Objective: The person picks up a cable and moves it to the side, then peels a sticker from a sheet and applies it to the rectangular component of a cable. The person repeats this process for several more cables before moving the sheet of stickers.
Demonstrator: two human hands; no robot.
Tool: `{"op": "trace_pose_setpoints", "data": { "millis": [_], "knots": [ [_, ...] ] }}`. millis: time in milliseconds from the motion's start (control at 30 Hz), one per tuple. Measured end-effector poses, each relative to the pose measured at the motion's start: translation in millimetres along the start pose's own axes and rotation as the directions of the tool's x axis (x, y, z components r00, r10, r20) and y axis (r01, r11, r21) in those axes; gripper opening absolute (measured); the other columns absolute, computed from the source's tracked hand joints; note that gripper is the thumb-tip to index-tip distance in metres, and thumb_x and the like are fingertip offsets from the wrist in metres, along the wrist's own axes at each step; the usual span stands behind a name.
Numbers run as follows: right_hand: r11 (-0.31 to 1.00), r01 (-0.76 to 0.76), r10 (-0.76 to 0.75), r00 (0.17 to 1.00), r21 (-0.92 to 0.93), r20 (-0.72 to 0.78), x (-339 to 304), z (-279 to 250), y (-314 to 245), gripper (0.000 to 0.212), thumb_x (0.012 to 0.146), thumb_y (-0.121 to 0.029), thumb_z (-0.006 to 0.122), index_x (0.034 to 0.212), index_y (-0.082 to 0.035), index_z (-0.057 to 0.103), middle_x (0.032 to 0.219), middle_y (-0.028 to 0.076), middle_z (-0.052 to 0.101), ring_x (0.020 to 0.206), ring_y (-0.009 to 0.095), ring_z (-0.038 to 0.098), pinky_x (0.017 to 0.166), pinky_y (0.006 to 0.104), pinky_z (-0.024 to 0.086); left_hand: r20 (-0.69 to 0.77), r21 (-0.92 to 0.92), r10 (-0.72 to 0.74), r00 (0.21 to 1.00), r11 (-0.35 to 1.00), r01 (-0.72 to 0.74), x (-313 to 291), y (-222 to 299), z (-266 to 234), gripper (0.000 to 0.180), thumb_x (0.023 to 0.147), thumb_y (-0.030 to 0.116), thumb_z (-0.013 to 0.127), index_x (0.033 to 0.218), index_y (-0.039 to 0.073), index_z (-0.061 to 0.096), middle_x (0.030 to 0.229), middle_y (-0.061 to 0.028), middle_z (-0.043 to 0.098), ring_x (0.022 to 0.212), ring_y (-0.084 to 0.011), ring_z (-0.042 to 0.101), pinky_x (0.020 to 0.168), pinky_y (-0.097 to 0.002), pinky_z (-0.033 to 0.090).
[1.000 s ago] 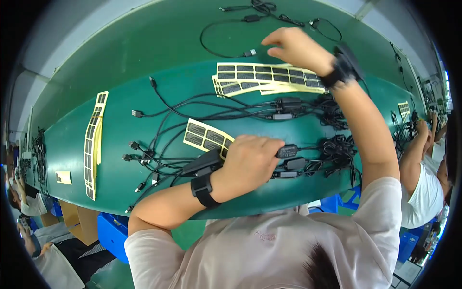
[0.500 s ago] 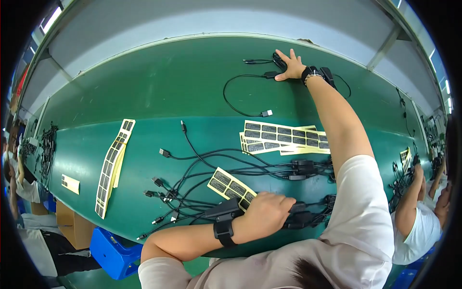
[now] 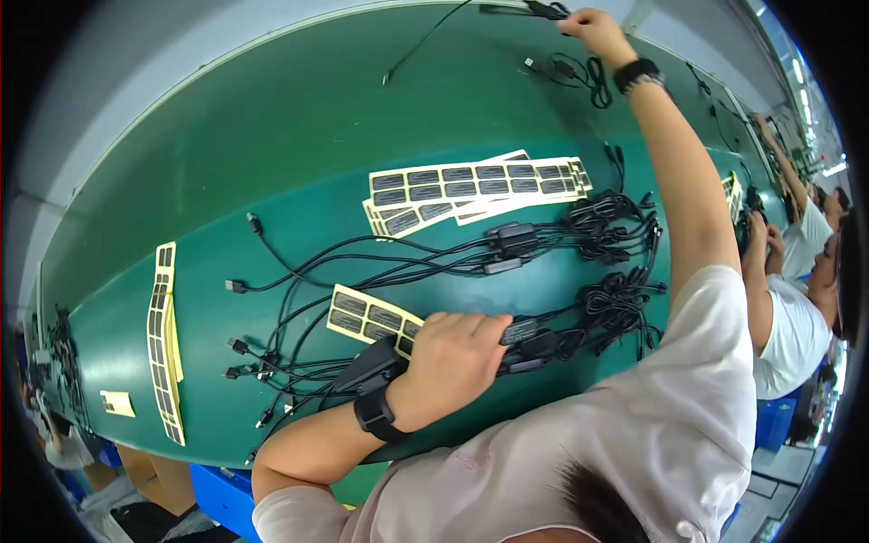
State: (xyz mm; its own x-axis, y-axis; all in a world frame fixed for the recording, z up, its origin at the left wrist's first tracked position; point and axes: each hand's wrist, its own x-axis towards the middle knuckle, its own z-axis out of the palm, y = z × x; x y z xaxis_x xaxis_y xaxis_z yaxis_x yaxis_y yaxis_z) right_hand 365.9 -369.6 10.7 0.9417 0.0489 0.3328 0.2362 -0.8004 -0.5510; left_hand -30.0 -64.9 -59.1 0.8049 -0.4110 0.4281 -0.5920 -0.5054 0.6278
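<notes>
My right hand (image 3: 597, 34) reaches to the far edge of the green table, its fingers closed on a black cable (image 3: 548, 11). One thin end with a plug hangs off to the left. My left hand (image 3: 450, 366) is closed near the table's front edge, above a bundle of black USB cables (image 3: 434, 262). A cream sheet of dark labels (image 3: 371, 315) runs into this hand, where its near end is hidden. Just past the left fingers lies a small black cable box (image 3: 520, 331). A coiled cable (image 3: 593, 86) rests below my right hand.
Several label sheets (image 3: 475, 185) overlap beyond the cable bundle. A long stack of label strips (image 3: 166, 353) and a small label piece (image 3: 118, 404) lie left. More cables (image 3: 63, 371) pile at the far left end. Co-workers (image 3: 778, 290) sit to the right; a blue stool (image 3: 222, 493) stands below.
My right hand, spread over a coiled cable before, has closed on a cable and lifted it toward the far edge. The left hand stays closed over the bundle. The view has turned.
</notes>
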Motion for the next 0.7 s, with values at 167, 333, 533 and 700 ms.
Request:
{"op": "trace_pose_setpoints", "data": {
  "millis": [167, 333, 533, 700],
  "knots": [
    [0.978, -0.002, -0.04, 0.98, -0.211, -0.194, -105.7, -109.5, 15.4, 0.024, 0.079, -0.03, 0.072, 0.081, -0.007, 0.066, 0.065, -0.004, 0.056, 0.058, 0.006, 0.047, 0.05, 0.0243, 0.037, 0.024, 0.016, -0.039, 0.999, 0.999, 0.038, -1.7, 2.8, 1.2, 0.032, 0.063, 0.009, 0.074, 0.093, 0.009, 0.064, 0.067, -0.0056, 0.058, 0.062, -0.025, 0.057, 0.057, -0.0365, 0.043],
    [0.806, 0.121, -0.344, 0.893, -0.58, -0.291, -218.8, -168.0, 73.4, 0.019, 0.073, -0.016, 0.074, 0.078, -0.002, 0.061, 0.078, 0.006, 0.058, 0.074, 0.018, 0.056, 0.061, 0.0292, 0.043, 0.062, 0.024, -0.027, 0.998, 0.999, 0.026, 0.7, 1.4, -0.6, 0.033, 0.063, 0.008, 0.073, 0.094, 0.007, 0.063, 0.069, -0.0058, 0.059, 0.063, -0.0249, 0.058, 0.058, -0.0365, 0.043],
    [0.853, -0.032, -0.144, 0.945, -0.52, -0.294, -331.7, -176.1, 106.6, 0.014, 0.071, -0.002, 0.071, 0.077, -0.001, 0.058, 0.095, 0.009, 0.057, 0.079, 0.021, 0.057, 0.066, 0.0285, 0.046, 0.037, 0.073, -0.024, 0.999, 0.997, 0.021, 5.5, 2.4, 1.6, 0.031, 0.063, 0.008, 0.073, 0.093, 0.006, 0.064, 0.068, -0.0056, 0.059, 0.063, -0.0247, 0.058, 0.059, -0.0361, 0.044],
    [0.869, -0.075, 0.015, 0.992, -0.49, -0.125, -374.7, -190.6, 95.2, 0.013, 0.071, 0.004, 0.068, 0.079, 0.0, 0.057, 0.099, 0.011, 0.057, 0.076, 0.022, 0.057, 0.066, 0.0283, 0.047, 0.044, 0.083, -0.049, 0.998, 0.996, 0.045, 8.2, 3.9, 3.3, 0.028, 0.066, 0.01, 0.074, 0.092, 0.006, 0.065, 0.068, -0.006, 0.06, 0.064, -0.0252, 0.059, 0.06, -0.0358, 0.045]
  ]
}}
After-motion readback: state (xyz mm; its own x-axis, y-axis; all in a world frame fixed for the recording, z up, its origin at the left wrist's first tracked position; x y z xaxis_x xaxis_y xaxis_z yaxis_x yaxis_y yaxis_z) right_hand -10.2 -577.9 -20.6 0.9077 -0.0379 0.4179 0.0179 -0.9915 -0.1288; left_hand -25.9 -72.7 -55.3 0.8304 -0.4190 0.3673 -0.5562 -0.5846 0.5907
